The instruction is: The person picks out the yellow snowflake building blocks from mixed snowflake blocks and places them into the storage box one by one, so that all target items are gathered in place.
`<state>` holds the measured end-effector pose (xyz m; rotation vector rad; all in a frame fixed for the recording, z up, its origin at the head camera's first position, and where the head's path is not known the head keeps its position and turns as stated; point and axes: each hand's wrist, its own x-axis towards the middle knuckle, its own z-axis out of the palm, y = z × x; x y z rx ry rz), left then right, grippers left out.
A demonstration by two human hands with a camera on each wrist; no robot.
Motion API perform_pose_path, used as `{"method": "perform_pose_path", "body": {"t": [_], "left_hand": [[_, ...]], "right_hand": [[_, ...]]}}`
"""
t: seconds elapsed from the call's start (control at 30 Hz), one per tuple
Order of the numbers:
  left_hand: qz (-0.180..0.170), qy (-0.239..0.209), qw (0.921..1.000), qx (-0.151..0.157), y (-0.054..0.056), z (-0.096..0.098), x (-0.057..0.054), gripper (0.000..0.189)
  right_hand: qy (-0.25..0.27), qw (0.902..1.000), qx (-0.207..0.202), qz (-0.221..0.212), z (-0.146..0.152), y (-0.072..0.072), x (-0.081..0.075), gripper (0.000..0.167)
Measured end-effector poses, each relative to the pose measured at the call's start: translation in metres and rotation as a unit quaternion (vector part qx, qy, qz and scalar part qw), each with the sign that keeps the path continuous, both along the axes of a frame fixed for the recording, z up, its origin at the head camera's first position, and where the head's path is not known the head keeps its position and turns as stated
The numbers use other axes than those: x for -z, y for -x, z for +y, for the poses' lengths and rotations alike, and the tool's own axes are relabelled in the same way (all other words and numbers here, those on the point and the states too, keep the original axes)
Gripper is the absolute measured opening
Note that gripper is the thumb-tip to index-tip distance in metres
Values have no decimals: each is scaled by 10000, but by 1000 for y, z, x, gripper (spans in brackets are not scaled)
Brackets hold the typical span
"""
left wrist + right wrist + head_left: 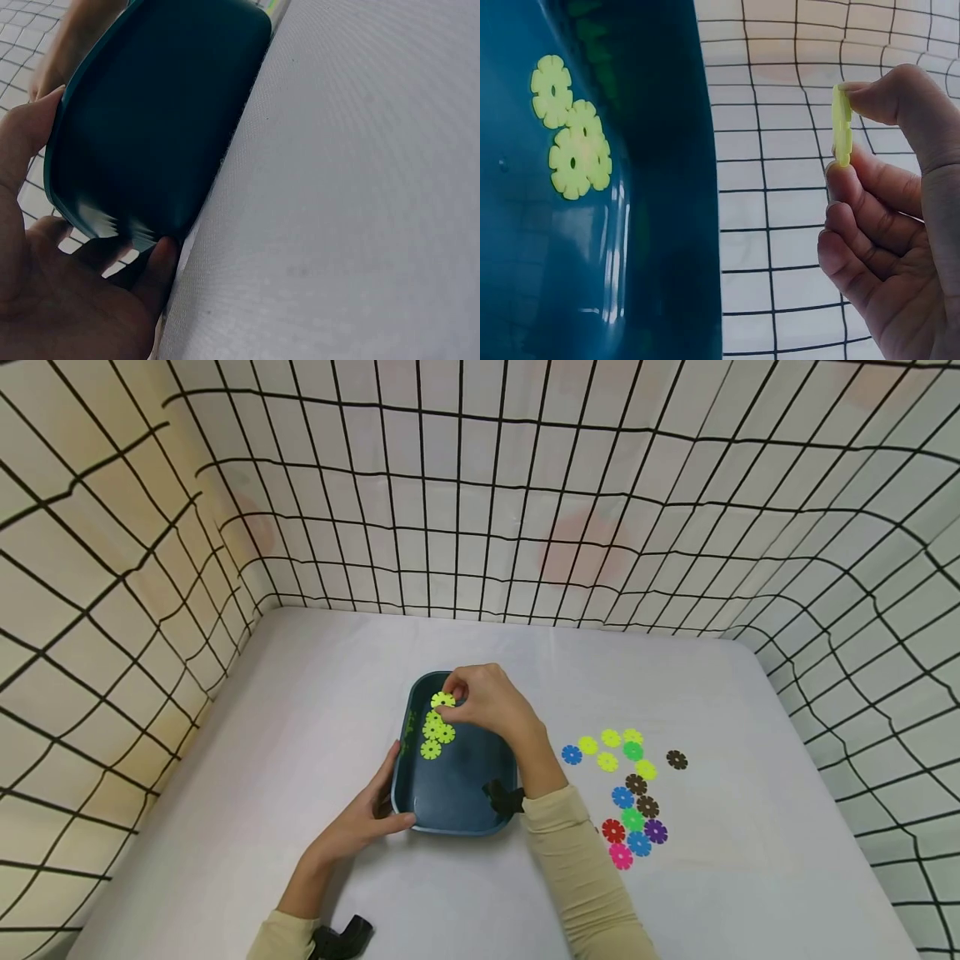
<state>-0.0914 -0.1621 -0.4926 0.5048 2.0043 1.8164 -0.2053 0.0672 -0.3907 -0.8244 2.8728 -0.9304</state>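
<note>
In the head view, a dark blue tray (457,789) sits on a white table (315,693) near the middle of the frame. The left hand (366,817) grips the tray's lower-left corner, its thumb on the near rim and its fingers along the left side. The right hand (489,700) is over the tray's upper part, pinching 1 notched yellow disc (447,697) between thumb and fingers. Below that disc, more yellow discs (446,734) lie bunched in the tray's upper left, some overlapping.

Right of centre, loose discs are scattered on the table: 5 yellow, 3 blue discs (622,797), 3 brown discs (677,756), 2 green discs (632,819), and 1 each of red, purple and pink. Black wire mesh (480,518) stands behind the table and along both sides.

In the left wrist view, the left hand fills the lower left, its thumb touching the tray's rim and its fingers closed around the lower edge. The tray spans the upper left.

In the right wrist view, the right hand is at the right, thumb and fingertips closed on the disc, which shows edge-on. At the upper left, 3 yellow discs lie touching in the tray.
</note>
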Motion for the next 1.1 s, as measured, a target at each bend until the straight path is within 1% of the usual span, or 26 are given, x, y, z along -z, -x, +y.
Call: {"method": "perform_pose_path", "body": {"t": [0.17,0.37,0.47,0.73,0.9,1.1], "left_hand": [[-36,-23,10000,2,0,0,0,99],[-63,-7,10000,2,0,-1,1,99],[-47,-8,10000,11,0,-1,1,99],[-20,-32,10000,37,0,0,2,99],[8,-23,10000,49,1,0,3,100],[-36,-41,10000,33,1,-1,3,99]], "right_hand": [[6,10000,-55,8,-2,4,4,26],[-123,9997,52,-200,-3,10,14,27],[-191,9995,85,-227,-4,13,19,27],[-379,9990,168,-156,-5,21,32,26],[-469,9979,241,-376,-4,25,41,26],[-733,9949,381,-574,-4,29,51,28]]}}
